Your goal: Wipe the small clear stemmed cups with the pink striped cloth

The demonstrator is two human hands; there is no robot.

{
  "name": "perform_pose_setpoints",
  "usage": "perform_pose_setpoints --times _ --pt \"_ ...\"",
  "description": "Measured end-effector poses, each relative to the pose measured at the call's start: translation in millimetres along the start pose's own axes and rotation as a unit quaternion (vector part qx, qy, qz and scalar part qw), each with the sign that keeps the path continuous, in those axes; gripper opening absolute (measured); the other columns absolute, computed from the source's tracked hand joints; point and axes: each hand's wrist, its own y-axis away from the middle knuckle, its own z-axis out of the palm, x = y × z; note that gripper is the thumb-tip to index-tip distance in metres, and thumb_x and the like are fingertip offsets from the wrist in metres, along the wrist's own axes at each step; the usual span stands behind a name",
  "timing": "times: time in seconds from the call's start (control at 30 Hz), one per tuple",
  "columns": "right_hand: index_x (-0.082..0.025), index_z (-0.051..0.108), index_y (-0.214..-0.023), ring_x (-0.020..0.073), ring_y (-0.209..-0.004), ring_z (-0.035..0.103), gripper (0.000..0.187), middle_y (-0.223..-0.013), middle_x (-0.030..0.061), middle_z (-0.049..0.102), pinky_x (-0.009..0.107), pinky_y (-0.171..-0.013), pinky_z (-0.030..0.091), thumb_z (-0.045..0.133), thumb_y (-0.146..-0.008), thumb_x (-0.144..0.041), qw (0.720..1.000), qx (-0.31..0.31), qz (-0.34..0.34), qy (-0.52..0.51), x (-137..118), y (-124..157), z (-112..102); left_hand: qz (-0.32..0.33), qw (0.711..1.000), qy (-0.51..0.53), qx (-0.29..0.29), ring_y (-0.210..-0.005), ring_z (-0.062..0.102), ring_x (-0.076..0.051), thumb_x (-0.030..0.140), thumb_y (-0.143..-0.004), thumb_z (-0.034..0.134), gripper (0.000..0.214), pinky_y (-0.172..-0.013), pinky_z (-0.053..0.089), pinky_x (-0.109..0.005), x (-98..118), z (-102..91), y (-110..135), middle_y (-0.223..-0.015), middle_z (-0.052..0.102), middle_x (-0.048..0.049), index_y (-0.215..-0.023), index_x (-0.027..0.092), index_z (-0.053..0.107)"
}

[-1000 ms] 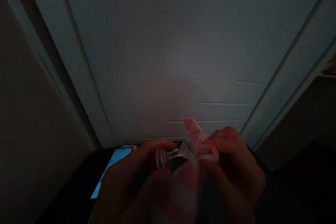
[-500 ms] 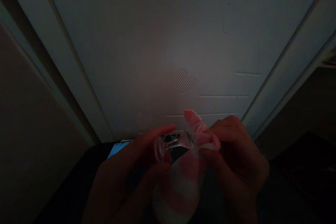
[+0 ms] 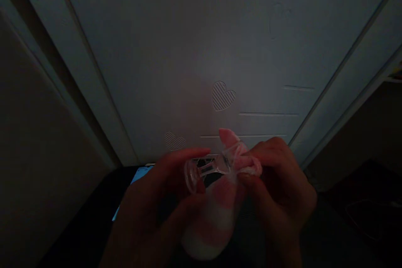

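The scene is very dark. My left hand (image 3: 150, 209) holds a small clear plastic piece (image 3: 204, 169) with a round flange end between thumb and fingers. My right hand (image 3: 279, 188) is closed on the neck of a pink and white limp thing (image 3: 216, 213), perhaps a balloon or thin fabric, which hangs below the hands. Its pink tip (image 3: 228, 137) sticks up above my right fingers. The clear piece meets the neck between the two hands.
A lit phone (image 3: 140, 176) lies on a dark surface behind my left hand. A pale panel (image 3: 201, 50) with heart cut-outs and thin slots rises in front. A brownish panel (image 3: 37, 142) stands at the left, a dark recess at the right.
The hands stay together on the clear piece and the pink thing, and have risen slightly in the view. The hanging body shows more below them than one second ago.
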Motion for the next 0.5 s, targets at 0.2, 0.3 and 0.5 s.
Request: perform_pose_setpoints --times 0.2,0.3,0.5 --pt "-0.022 0.069 -0.09 0.0135 -0.07 0.052 0.013 -0.075 -0.0018 0.058 0.028 -0.058 0.042 0.066 -0.084 -0.011 1.0 0.001 0.006 0.003 2.2 2.0 -1.0 0.004 0.999 -0.004 0.037 -0.068 0.063 -0.006 0.029 -0.076 0.076 0.029 -0.061 0.048 -0.007 -3.3 4.0 0.7 -0.079 0.071 0.0168 -0.093 0.052 0.071" --pt "-0.02 0.068 -0.09 0.0127 -0.071 0.052 0.013 -0.075 -0.002 0.057 0.027 -0.06 0.041 0.066 -0.084 -0.01 1.0 0.001 -0.002 -0.013 1.3 2.0 0.4 0.02 0.999 0.03 0.039 -0.067 0.06 -0.006 0.028 -0.071 0.079 0.025 -0.062 0.046 -0.007 -5.2 1.5 -1.7 -0.078 0.069 0.0151 -0.087 0.048 0.074" --pt "-0.021 0.067 -0.09 0.0133 -0.069 0.05 0.014 -0.072 -0.0024 0.055 0.027 -0.057 0.04 0.066 -0.083 -0.009 0.999 0.007 -0.01 -0.031 -3.4 2.5 5.2 0.014 0.997 0.074 -0.02 -0.061 0.059 -0.009 0.039 -0.075 0.077 0.013 -0.055 0.047 -0.013 -3.8 -5.1 -3.5 -0.073 0.065 0.0114 -0.086 0.045 0.074"
